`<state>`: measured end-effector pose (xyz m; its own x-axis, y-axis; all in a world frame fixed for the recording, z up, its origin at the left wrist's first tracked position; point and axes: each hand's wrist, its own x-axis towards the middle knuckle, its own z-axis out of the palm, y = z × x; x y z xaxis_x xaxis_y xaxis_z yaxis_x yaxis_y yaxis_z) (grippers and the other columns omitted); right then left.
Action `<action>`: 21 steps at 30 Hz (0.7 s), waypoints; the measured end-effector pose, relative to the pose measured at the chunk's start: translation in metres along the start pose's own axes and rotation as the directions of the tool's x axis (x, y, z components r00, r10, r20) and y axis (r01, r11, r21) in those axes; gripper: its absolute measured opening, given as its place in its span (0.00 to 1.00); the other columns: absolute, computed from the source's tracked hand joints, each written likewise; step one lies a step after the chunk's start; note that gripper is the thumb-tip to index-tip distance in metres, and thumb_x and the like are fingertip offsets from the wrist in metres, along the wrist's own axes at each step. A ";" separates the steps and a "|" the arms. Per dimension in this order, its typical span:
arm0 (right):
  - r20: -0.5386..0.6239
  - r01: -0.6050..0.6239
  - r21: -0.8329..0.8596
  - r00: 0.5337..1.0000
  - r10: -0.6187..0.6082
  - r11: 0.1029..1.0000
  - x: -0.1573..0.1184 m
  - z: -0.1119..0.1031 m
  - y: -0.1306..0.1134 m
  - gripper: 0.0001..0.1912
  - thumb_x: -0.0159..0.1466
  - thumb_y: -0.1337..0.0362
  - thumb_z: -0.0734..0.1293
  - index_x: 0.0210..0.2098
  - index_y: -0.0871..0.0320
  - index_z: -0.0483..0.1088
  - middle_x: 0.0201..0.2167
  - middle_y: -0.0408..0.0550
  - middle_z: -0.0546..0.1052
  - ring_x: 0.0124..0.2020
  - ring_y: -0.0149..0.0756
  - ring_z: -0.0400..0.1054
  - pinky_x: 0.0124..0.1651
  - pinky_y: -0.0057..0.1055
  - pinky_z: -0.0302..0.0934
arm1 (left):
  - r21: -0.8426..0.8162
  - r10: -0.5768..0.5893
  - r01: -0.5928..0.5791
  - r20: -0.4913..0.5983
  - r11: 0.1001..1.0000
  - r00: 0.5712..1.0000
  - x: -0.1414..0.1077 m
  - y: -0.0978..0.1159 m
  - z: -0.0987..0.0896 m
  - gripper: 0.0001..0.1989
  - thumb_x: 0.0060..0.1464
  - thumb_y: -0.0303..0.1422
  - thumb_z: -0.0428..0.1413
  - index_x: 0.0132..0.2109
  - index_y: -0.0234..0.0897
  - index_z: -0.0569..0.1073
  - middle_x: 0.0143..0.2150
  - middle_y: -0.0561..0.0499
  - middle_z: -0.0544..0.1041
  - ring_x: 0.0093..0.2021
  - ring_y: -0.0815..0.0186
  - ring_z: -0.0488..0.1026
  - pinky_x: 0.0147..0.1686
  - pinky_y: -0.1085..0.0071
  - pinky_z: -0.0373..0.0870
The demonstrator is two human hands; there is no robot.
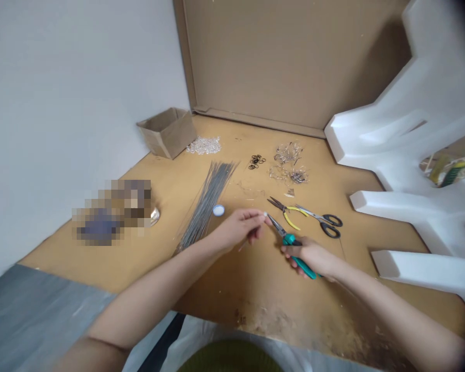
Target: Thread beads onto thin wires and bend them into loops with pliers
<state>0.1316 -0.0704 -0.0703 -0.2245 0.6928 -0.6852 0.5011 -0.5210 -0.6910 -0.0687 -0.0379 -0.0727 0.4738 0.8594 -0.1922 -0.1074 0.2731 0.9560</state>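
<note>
My left hand [248, 225] is closed in a pinch, thumb against forefinger, in the middle of the tabletop. At its fingertips shows a small whitish piece [265, 214], too small to name. Wrapped in my right hand [303, 254] are long-nose pliers [290, 240] with green handles. Their narrow tips reach up to the whitish piece; whether the jaws grip it, I cannot tell. Just left of my left hand lie a small round white lid with a blue rim [218, 210] and a long bundle of straight grey wires [209, 201].
Yellow-handled pliers [290, 212] and black-handled scissors [327, 223] lie beyond my right hand. Farther back are black rings [256, 161], tangled wire pieces [290, 160], clear small pieces [204, 145] and a cardboard box [168, 135]. White foam prongs [387, 204] jut in from the right.
</note>
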 end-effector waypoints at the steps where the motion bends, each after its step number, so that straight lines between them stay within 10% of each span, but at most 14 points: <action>1: -0.011 0.008 -0.042 1.000 -0.008 0.999 -0.001 0.001 0.003 0.10 0.54 0.57 0.62 0.27 0.57 0.60 0.14 0.37 0.63 0.11 0.24 0.55 0.12 0.22 0.51 | 0.001 0.023 -0.023 -0.081 1.000 0.996 0.003 0.003 -0.006 0.10 0.52 0.35 0.51 0.33 0.30 0.70 0.19 0.55 0.68 0.16 0.77 0.63 0.18 0.80 0.59; 5: -0.019 0.078 -0.217 0.996 -0.084 0.973 -0.008 0.006 0.013 0.11 0.55 0.56 0.62 0.30 0.59 0.65 0.14 0.38 0.64 0.11 0.25 0.56 0.14 0.22 0.51 | -0.161 -0.089 0.062 -0.166 0.985 0.982 0.016 0.005 -0.025 0.08 0.54 0.31 0.49 0.31 0.30 0.68 0.32 0.45 0.75 0.30 0.67 0.74 0.31 0.72 0.69; 13: -0.039 0.141 -0.354 0.985 -0.165 0.924 -0.018 0.013 0.019 0.11 0.54 0.57 0.64 0.28 0.59 0.70 0.15 0.41 0.68 0.13 0.24 0.56 0.18 0.24 0.47 | -0.206 -0.293 0.358 0.289 0.911 0.911 0.032 -0.007 -0.026 0.10 0.49 0.34 0.56 0.31 0.29 0.69 0.39 0.41 0.75 0.41 0.61 0.74 0.47 0.62 0.64; 21: 0.081 0.101 -0.377 0.994 -0.076 0.921 -0.025 0.014 0.014 0.13 0.55 0.56 0.63 0.32 0.60 0.71 0.14 0.40 0.68 0.13 0.25 0.58 0.19 0.23 0.49 | -0.268 -0.141 0.352 0.581 0.897 0.801 0.033 -0.004 -0.015 0.09 0.51 0.34 0.55 0.33 0.31 0.70 0.50 0.41 0.69 0.47 0.60 0.70 0.51 0.60 0.58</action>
<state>0.1321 -0.1017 -0.0660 -0.3292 0.6874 -0.6473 0.7539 -0.2214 -0.6185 -0.0659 -0.0038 -0.0864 0.9030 0.3990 -0.1595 -0.1642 0.6634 0.7300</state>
